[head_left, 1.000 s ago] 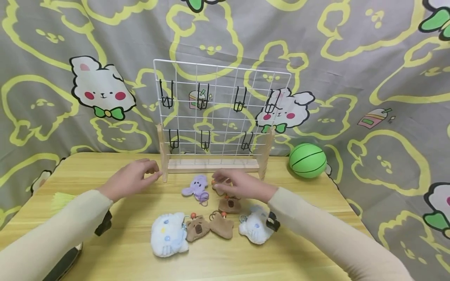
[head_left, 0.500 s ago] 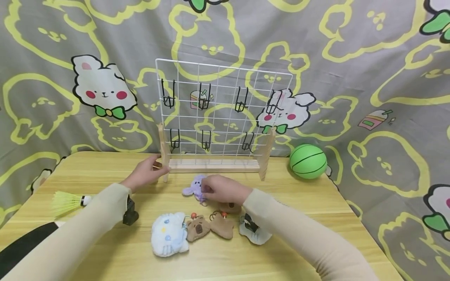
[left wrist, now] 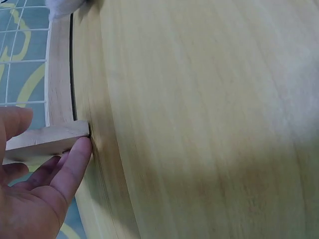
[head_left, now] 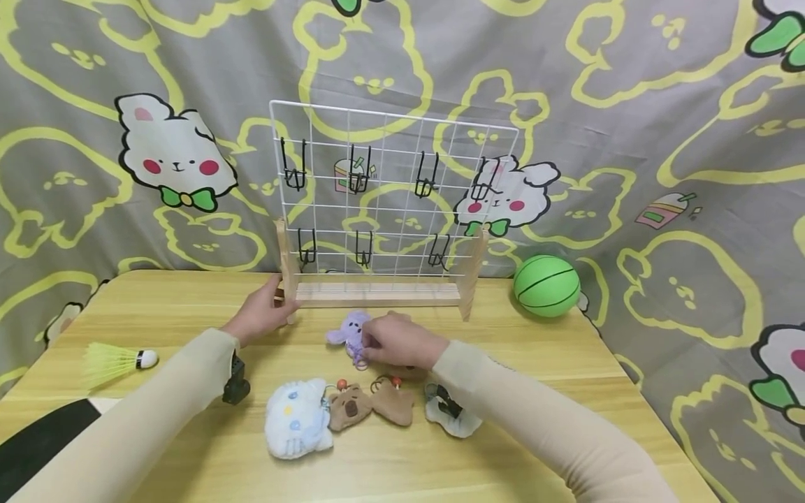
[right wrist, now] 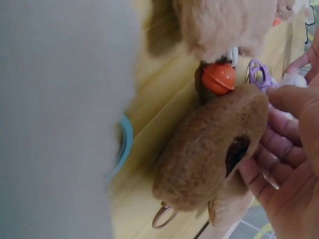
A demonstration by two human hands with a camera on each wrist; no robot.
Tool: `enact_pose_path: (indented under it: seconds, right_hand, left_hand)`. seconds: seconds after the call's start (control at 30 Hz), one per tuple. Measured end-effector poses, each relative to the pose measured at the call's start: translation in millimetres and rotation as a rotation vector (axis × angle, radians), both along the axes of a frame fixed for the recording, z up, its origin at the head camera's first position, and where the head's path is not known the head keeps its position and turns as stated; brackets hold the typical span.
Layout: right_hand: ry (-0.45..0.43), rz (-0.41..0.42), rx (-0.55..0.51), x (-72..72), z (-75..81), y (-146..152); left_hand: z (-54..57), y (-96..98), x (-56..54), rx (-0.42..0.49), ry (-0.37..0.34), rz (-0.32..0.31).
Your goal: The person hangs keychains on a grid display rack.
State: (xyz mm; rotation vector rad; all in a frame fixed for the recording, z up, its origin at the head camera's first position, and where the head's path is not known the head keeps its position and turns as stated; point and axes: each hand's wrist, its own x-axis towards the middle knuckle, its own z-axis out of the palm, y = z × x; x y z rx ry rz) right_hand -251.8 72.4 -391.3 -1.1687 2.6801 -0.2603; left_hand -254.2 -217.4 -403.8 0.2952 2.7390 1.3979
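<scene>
At the rack's left side, my left hand (head_left: 260,311) grips the wooden foot (left wrist: 50,139) of the white wire grid rack (head_left: 377,299), thumb and fingers on opposite sides. My right hand (head_left: 405,340) reaches over the table to a purple plush keychain (head_left: 348,335), pinching its edge between thumb and forefinger. Under that hand, in the right wrist view, lies a brown bear plush (right wrist: 209,149) with an orange bell (right wrist: 219,78) beside it. Closer to me lie a white cat plush (head_left: 295,419), two brown plush keychains (head_left: 349,409) and another white plush (head_left: 465,423), partly covered by my right sleeve.
Several black hooks (head_left: 425,183) hang on the grid in two rows, bare of any plush. A green ball (head_left: 547,285) sits at the right back. To the left are a yellow shuttlecock (head_left: 116,361) and a black-and-white object (head_left: 47,436) under my sleeve. A patterned curtain (head_left: 390,56) hangs behind.
My right hand has moved left, from over the brown plushes to the purple one. My left hand has come right and taken hold of the rack's wooden side. The plushes lie where they were.
</scene>
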Motion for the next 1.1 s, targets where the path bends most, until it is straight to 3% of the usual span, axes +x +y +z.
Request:
enact_pose_path:
  seconds: [0.23, 0.4, 0.63, 0.93, 1.1]
  right_hand:
    - [0.003, -0.023, 0.036, 0.8, -0.7, -2.4]
    - [-0.051, -0.007, -0.01, 0.9, 5.8, -1.3]
    - [-0.138, 0.022, -0.171, -1.0, 19.7, 2.4]
    - [-0.217, -0.049, -0.474, -1.9, 31.3, 3.8]
    - [-0.28, -0.051, -0.607, 4.6, 43.9, 1.3]
  left_hand:
    - [-2.6, 0.3, -2.2, -0.015, 0.026, -0.001]
    - [-2.2, 1.4, -1.4, -0.042, 0.027, 0.014]
    - [-2.5, 1.6, -2.2, -0.045, 0.037, 0.016]
    - [-7.3, 0.5, -5.2, -0.052, 0.049, 0.011]
    - [-7.7, 1.5, -4.2, -0.057, 0.056, 0.003]
